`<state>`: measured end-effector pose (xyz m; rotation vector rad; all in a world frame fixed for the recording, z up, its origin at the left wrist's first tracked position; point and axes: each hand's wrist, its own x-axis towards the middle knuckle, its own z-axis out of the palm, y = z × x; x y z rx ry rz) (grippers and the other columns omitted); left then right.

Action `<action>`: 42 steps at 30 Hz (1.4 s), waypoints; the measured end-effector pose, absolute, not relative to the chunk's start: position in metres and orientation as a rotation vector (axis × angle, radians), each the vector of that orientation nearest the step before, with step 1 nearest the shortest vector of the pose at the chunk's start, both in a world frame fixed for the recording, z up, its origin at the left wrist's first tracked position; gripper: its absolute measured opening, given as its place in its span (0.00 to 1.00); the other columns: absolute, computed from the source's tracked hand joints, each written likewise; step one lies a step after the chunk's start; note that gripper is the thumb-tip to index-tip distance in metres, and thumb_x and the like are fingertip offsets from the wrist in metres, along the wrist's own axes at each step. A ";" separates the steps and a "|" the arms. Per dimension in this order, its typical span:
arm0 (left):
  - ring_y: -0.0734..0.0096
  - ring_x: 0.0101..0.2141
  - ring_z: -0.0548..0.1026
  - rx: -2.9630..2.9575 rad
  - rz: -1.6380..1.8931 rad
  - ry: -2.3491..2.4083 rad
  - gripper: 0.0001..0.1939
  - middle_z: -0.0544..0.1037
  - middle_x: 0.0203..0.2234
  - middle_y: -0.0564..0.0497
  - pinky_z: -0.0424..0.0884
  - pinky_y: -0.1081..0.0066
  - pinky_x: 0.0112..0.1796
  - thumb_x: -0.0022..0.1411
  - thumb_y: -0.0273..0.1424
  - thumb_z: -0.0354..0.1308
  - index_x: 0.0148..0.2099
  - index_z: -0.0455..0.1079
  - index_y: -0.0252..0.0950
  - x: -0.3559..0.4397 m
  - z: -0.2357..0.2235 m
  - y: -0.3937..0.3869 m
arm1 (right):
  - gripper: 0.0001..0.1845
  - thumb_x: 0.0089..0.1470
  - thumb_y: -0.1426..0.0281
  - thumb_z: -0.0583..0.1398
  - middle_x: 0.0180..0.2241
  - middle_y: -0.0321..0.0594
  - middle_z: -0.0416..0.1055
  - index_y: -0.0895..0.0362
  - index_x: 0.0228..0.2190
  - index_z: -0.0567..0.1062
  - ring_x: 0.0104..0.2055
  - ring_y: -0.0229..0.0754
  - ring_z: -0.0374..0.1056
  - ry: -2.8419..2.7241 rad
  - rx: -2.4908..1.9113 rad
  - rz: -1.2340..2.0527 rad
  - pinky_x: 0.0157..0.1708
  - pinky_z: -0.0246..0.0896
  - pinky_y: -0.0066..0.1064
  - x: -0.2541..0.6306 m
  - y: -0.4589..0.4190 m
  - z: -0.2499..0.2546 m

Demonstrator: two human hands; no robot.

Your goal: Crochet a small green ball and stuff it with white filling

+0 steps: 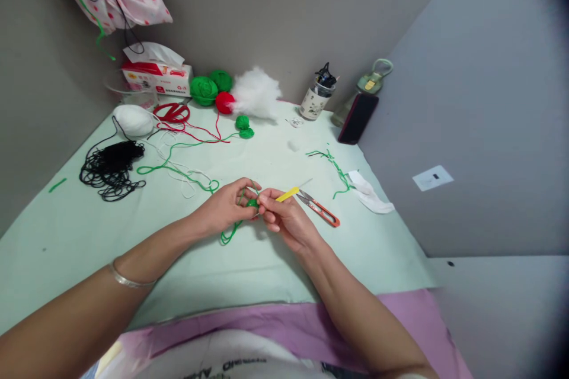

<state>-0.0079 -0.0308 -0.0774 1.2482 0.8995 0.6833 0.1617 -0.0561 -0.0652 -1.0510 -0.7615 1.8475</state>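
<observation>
Over the middle of the table, my left hand (233, 204) is closed on a small green crochet piece (252, 204), with a strand of green yarn (229, 235) hanging below it. My right hand (284, 213) meets it fingertip to fingertip and grips a crochet hook with a yellow handle (288, 195). The handle points up and right; the end at the crochet piece is hidden by my fingers. Just right of that hand lie thread snips with orange handles (322, 210). From my left hand, green yarn (178, 173) runs back to small green balls (243, 127).
Black yarn (113, 166), a white yarn ball (134, 121) and red-handled scissors (172, 113) lie at left. Behind are a tissue box (160, 78), green yarn balls (204, 90), a red ball (224, 103) and white stuffing (256, 93). A pen jar (315, 102), phone (358, 118) and green scraps (338, 172) are at right.
</observation>
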 end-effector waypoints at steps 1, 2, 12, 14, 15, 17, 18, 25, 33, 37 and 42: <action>0.68 0.34 0.79 1.252 0.683 0.912 0.19 0.79 0.35 0.53 0.73 0.69 0.36 0.53 0.27 0.66 0.48 0.68 0.37 -0.007 -0.079 -0.032 | 0.18 0.39 0.63 0.75 0.20 0.32 0.68 0.59 0.24 0.74 0.17 0.26 0.51 -0.766 -1.064 1.852 0.13 0.41 0.18 0.161 -0.056 -0.067; 0.69 0.33 0.78 1.254 0.682 0.921 0.18 0.79 0.34 0.54 0.73 0.69 0.34 0.53 0.26 0.65 0.47 0.68 0.37 -0.006 -0.080 -0.032 | 0.19 0.39 0.62 0.75 0.20 0.32 0.68 0.59 0.24 0.74 0.17 0.26 0.51 -0.767 -1.074 1.856 0.13 0.41 0.18 0.159 -0.057 -0.068; 0.71 0.29 0.78 1.206 0.614 0.814 0.11 0.79 0.31 0.53 0.74 0.69 0.33 0.57 0.32 0.66 0.40 0.69 0.36 -0.012 -0.083 -0.024 | 0.20 0.38 0.62 0.75 0.19 0.30 0.65 0.60 0.22 0.73 0.18 0.25 0.51 -0.720 -1.058 1.850 0.13 0.42 0.18 0.160 -0.056 -0.067; 0.69 0.32 0.80 1.185 0.574 0.757 0.15 0.81 0.35 0.50 0.75 0.67 0.37 0.58 0.34 0.66 0.46 0.71 0.35 -0.017 -0.079 -0.020 | 0.20 0.38 0.63 0.76 0.20 0.30 0.66 0.60 0.23 0.73 0.18 0.25 0.51 -0.693 -1.032 1.862 0.14 0.42 0.17 0.162 -0.056 -0.064; 0.68 0.34 0.80 1.177 0.560 0.738 0.17 0.81 0.37 0.48 0.75 0.67 0.39 0.59 0.34 0.66 0.49 0.72 0.35 -0.019 -0.078 -0.019 | 0.19 0.37 0.64 0.76 0.20 0.30 0.66 0.60 0.23 0.74 0.18 0.25 0.51 -0.676 -1.016 1.875 0.14 0.42 0.17 0.163 -0.056 -0.062; 0.68 0.35 0.81 1.164 0.541 0.720 0.21 0.81 0.40 0.47 0.75 0.67 0.39 0.59 0.33 0.66 0.53 0.71 0.35 -0.020 -0.075 -0.019 | 0.18 0.38 0.66 0.76 0.20 0.30 0.66 0.61 0.24 0.74 0.18 0.24 0.50 -0.647 -0.989 1.909 0.13 0.42 0.17 0.163 -0.057 -0.061; 0.68 0.35 0.81 1.159 0.535 0.721 0.22 0.81 0.40 0.46 0.75 0.67 0.39 0.58 0.31 0.67 0.54 0.70 0.35 -0.020 -0.075 -0.020 | 0.18 0.39 0.66 0.75 0.20 0.30 0.66 0.61 0.24 0.74 0.18 0.25 0.50 -0.641 -0.980 1.926 0.13 0.41 0.17 0.162 -0.057 -0.061; 0.71 0.24 0.79 1.151 0.522 0.751 0.17 0.80 0.31 0.53 0.75 0.71 0.29 0.55 0.27 0.66 0.47 0.68 0.37 -0.014 -0.079 -0.026 | 0.18 0.42 0.64 0.75 0.17 0.28 0.64 0.60 0.23 0.72 0.16 0.25 0.50 -0.718 -0.996 1.956 0.13 0.39 0.19 0.156 -0.060 -0.066; 0.65 0.36 0.81 1.043 0.497 0.542 0.20 0.83 0.37 0.47 0.75 0.69 0.39 0.61 0.33 0.63 0.56 0.74 0.38 -0.017 -0.063 -0.030 | 0.12 0.62 0.62 0.60 0.15 0.25 0.63 0.57 0.38 0.79 0.15 0.29 0.49 -1.020 -0.774 1.916 0.30 0.65 0.29 0.169 -0.063 -0.047; 0.62 0.47 0.79 1.012 0.425 0.395 0.27 0.82 0.44 0.47 0.70 0.68 0.49 0.59 0.30 0.65 0.61 0.72 0.41 -0.019 -0.059 -0.031 | 0.10 0.57 0.63 0.65 0.20 0.30 0.68 0.57 0.37 0.81 0.18 0.28 0.51 -1.103 -0.864 1.860 0.23 0.55 0.25 0.174 -0.065 -0.045; 0.61 0.51 0.77 0.947 0.484 0.405 0.29 0.80 0.51 0.45 0.71 0.70 0.48 0.59 0.30 0.66 0.63 0.70 0.40 -0.018 -0.057 -0.034 | 0.12 0.56 0.60 0.67 0.21 0.30 0.64 0.56 0.34 0.81 0.22 0.31 0.57 -1.181 -1.006 1.610 0.22 0.49 0.24 0.170 -0.069 -0.046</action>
